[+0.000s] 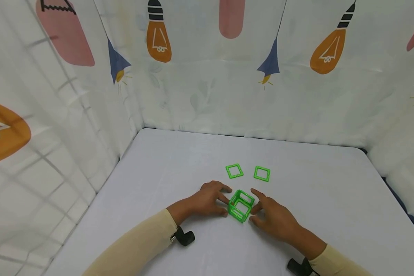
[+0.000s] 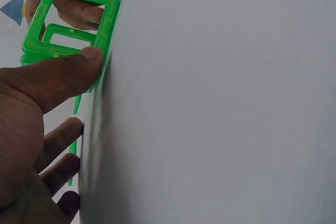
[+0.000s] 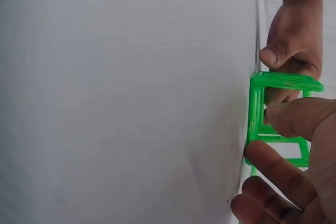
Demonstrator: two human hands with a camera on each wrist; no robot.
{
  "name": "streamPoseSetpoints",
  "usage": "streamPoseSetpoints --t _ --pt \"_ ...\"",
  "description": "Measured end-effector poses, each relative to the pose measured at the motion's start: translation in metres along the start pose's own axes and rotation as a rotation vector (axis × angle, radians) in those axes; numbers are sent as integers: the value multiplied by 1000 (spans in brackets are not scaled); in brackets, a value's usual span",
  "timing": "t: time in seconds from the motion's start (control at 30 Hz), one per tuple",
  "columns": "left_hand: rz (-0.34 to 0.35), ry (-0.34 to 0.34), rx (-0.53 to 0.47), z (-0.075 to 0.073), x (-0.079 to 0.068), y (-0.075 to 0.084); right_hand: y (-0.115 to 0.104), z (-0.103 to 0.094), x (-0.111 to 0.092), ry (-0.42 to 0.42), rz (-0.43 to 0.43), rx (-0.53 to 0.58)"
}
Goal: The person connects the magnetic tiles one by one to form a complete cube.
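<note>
An open cube of green plastic square frames [image 1: 236, 211] stands on the white table between the two hands. My left hand [image 1: 208, 199] is at its left side with fingers spread. In the left wrist view the thumb overlaps the cube's near edge [image 2: 109, 22]; firm contact cannot be told. On the other side, my right hand [image 1: 277, 220] has its fingers apart, the index finger raised beside the cube. The right wrist view shows the thumb and a finger in front of the green bars [image 3: 256, 108]. The cube has an open top.
Two loose green square frames lie flat beyond the cube, one at the left [image 1: 237, 176] and one at the right [image 1: 261, 179]. The white-covered table [image 1: 179, 161] meets printed curtains [image 1: 207, 107] at the back and sides. Dark wrist cameras [image 1: 185, 237] sit on both wrists.
</note>
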State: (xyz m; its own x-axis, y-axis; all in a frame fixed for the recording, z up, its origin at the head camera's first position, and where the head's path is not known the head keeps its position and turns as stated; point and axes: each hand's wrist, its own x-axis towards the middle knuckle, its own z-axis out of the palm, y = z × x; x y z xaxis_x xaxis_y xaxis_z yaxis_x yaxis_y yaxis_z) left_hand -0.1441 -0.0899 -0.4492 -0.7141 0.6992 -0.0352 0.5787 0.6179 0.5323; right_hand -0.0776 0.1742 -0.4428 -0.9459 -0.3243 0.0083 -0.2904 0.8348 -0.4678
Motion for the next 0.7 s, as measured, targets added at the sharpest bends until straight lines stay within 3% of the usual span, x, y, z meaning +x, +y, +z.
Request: streamPoseSetpoints --t 0.17,0.7 --pt "-12 -12 -12 0 -2 -3 0 2 -2 21 -13 -7" --pt "49 5 26 1 -6 1 -1 0 -3 12 2 -48"
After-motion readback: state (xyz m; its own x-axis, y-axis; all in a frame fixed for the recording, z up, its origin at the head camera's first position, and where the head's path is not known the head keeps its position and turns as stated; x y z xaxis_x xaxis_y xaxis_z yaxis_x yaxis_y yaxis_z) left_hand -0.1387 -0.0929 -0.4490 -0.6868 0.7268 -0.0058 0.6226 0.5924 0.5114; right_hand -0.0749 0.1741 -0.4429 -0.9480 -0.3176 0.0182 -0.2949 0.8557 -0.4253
